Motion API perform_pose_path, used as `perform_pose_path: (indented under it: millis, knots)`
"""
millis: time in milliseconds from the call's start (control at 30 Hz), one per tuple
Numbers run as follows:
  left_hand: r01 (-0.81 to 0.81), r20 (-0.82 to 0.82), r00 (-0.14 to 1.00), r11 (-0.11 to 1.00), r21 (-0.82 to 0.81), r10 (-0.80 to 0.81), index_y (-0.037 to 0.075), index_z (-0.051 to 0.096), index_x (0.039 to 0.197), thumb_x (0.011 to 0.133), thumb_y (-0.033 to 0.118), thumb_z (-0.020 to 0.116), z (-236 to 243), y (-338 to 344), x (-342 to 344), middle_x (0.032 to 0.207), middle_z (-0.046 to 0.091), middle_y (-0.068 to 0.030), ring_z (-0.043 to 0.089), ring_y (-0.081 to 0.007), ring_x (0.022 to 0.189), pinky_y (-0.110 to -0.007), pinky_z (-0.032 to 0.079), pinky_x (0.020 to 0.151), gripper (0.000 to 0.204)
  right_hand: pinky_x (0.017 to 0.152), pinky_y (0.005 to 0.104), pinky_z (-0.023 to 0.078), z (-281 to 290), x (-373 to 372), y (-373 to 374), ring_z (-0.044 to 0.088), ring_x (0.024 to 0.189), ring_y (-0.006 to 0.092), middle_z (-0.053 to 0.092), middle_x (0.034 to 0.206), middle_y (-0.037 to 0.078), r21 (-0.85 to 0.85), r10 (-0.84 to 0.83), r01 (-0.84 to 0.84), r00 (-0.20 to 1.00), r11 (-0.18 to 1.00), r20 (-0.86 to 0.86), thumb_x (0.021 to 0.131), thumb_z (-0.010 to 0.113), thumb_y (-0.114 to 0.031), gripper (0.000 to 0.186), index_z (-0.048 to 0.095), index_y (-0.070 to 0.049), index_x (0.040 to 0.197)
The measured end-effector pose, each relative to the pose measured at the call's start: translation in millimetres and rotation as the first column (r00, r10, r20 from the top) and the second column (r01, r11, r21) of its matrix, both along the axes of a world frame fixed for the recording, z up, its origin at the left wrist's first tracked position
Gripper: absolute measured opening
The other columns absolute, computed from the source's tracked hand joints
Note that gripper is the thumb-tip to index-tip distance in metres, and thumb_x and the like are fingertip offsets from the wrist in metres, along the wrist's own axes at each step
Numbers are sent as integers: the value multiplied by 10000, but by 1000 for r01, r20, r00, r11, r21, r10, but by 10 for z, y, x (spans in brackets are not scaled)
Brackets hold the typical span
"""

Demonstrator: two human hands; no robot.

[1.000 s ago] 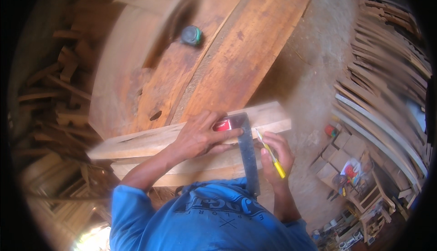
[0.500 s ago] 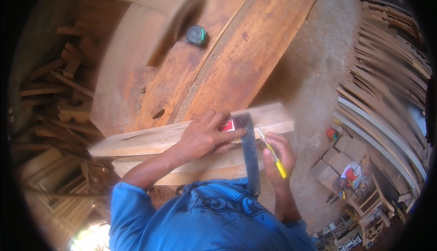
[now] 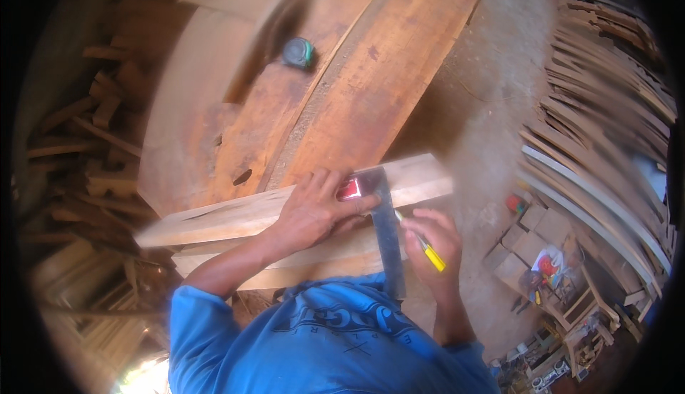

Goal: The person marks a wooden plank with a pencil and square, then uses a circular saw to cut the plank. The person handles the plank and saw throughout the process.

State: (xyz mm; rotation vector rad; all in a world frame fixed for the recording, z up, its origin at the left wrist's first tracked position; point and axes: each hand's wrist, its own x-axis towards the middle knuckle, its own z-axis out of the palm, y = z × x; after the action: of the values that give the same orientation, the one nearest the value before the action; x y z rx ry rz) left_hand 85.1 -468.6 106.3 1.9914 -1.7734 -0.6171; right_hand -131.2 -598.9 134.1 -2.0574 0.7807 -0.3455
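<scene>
Basically, your left hand presses flat and open on the stiff, slippery grey metal try square atop the pale wooden plank, so bear on its red stock while your right hand stays pinched on the light yellow pencil.

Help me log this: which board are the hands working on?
The pale narrow board lying crosswise nearest the person; the left hand presses a square on it. The wide reddish planks beyond go untouched.

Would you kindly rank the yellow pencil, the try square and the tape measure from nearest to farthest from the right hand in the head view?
1. Yellow pencil: gripped in the right hand itself.
2. Try square: just left of that hand, lying across the pale plank, pinned by the left hand.
3. Tape measure: far up the picture, on the broad reddish boards.
</scene>
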Motion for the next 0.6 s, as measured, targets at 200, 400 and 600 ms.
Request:
perform_pose_path:
  millis: [200, 400, 600]
  knots:
    - [-5, -15, 1000, 1000, 10, 5, 390, 671, 1293, 795, 286, 813, 3, 10, 1, 1239, 556, -135, 552, -291, 999, -417, 449, 834, 528, 867, 382, 536, 18, -188, 90, 697, 973, 297, 725, 990, 182, 65, -136, 136, 991, 989, -6, 914, 631, -61, 195, 711, 22, 1071]
    - [4, 3, 1000, 999, -44, -4, 373, 679, 1289, 799, 305, 811, -8, 30, -12, 1242, 556, -140, 553, -306, 1005, -416, 449, 841, 512, 843, 334, 542, -56, -266, 357, 701, 935, 212, 731, 1022, 164, 317, -270, 300, 953, 900, -135, 1031, 519, -140, 277, 662, 28, 1198]
    - [2, 21, 1000, 997, -74, -1, 360, 688, 1284, 822, 336, 798, -26, 87, -45, 1289, 540, -163, 556, -324, 1066, -428, 467, 884, 476, 803, 338, 549, -203, -307, 462, 702, 880, 214, 717, 979, 143, 176, -290, 266, 948, 948, 133, 1015, 557, -149, 275, 643, 38, 1197]
